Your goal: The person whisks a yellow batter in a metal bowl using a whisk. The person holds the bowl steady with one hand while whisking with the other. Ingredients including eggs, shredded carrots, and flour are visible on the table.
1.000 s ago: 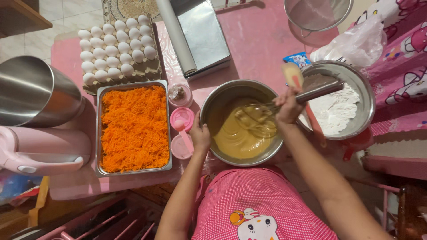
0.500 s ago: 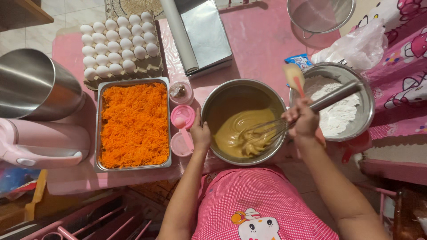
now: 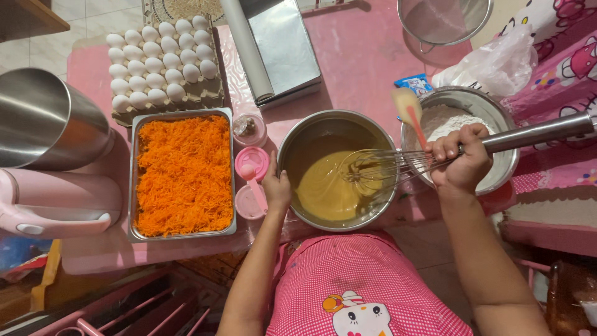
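Pink table's crowded, but watch your right hand (image 3: pixel 463 163): it's clenched on the long steel whisk (image 3: pixel 398 168), which runs leftward into the round steel bowl of tan batter (image 3: pixel 333 180). Your left hand (image 3: pixel 277 186) grips that bowl's near-left rim.

Shiny metal among soft pink plastic and cloth.
The mixing bowl (image 3: pixel 292 146), whisk (image 3: pixel 398 165) and tray (image 3: pixel 180 116) look like polished steel; the batter (image 3: pixel 326 190) is glossy and smooth, the egg carton (image 3: pixel 214 93) rough matt pulp, the apron (image 3: pixel 367 274) woven cloth.
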